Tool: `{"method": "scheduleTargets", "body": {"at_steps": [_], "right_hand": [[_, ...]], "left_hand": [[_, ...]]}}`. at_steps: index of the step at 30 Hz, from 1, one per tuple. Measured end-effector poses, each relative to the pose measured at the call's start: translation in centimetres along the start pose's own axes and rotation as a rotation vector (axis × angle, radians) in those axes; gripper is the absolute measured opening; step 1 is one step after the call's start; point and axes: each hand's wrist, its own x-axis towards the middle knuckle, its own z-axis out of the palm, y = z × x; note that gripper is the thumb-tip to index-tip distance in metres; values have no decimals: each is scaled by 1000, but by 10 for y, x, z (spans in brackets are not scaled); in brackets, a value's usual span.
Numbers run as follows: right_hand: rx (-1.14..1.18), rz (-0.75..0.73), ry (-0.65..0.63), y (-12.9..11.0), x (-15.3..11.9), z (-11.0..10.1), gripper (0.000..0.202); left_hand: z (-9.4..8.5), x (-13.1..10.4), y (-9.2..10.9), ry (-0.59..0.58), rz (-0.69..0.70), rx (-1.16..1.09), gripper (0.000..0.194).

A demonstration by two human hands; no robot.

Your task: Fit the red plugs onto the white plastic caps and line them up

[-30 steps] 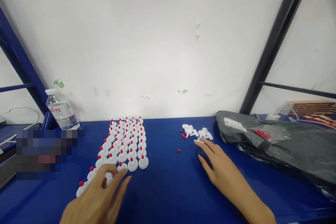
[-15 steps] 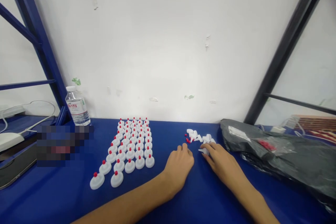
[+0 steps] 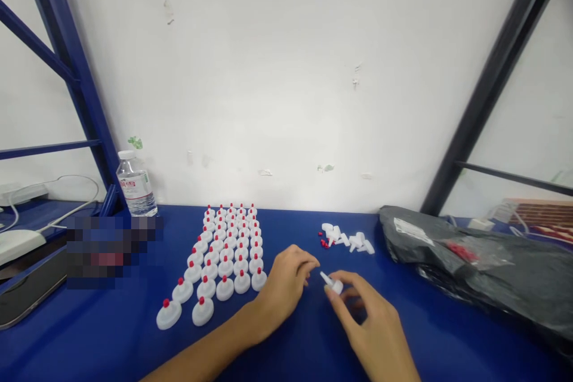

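Note:
Between the thumb and fingers of my right hand (image 3: 369,316) is a white nozzle cap (image 3: 333,284), its narrow tip pointing up and left. My left hand (image 3: 286,283) faces it across a small gap, fingertips pressed together; what they hold, if anything, is too small to make out. Rows of white caps with red tips (image 3: 225,288) stand upright on the blue table (image 3: 286,227), left of my left hand. Beyond my hands lie loose white nozzle caps (image 3: 357,242) and a few small red tips (image 3: 324,243).
A dark plastic bag (image 3: 483,268) with red pieces in a clear bag lies at the right. At the back left stands a water bottle (image 3: 136,185). A phone (image 3: 33,286) and a white device with cables (image 3: 20,243) are at the far left.
My right hand has drawn a white nozzle cap back from the loose pile, toward me and left. My left hand has moved left, away from the red tips, and turned its fingers inward.

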Motion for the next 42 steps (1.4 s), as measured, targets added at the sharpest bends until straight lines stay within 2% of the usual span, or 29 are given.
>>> {"method": "scheduleTargets", "body": {"at_steps": [2, 4, 10, 16, 22, 28, 34, 38, 42], "right_hand": [[49, 15, 7, 0, -3, 1, 27], [76, 49, -1, 3, -4, 1, 30], [77, 88, -39, 7, -4, -1, 33], [112, 138, -13, 2, -5, -6, 32], [240, 177, -15, 0, -5, -10, 27], [399, 308, -67, 5, -7, -9, 32], [552, 355, -92, 7, -8, -9, 35], [601, 356, -88, 10, -8, -8, 36], [691, 347, -94, 15, -9, -7, 38]], "left_hand": [[-2, 4, 0, 10, -113, -244, 28], [-3, 6, 3, -5, -173, -397, 30], [-2, 1, 11, -58, -209, -544, 37], [-3, -2, 19, -92, -236, -562, 38], [-3, -5, 24, -92, -210, -511, 28], [4, -10, 23, -51, -181, -457, 21], [10, -15, 26, -4, -220, -382, 25], [7, -16, 35, -21, -234, -421, 30], [5, -20, 46, 16, -227, -415, 30]]}}
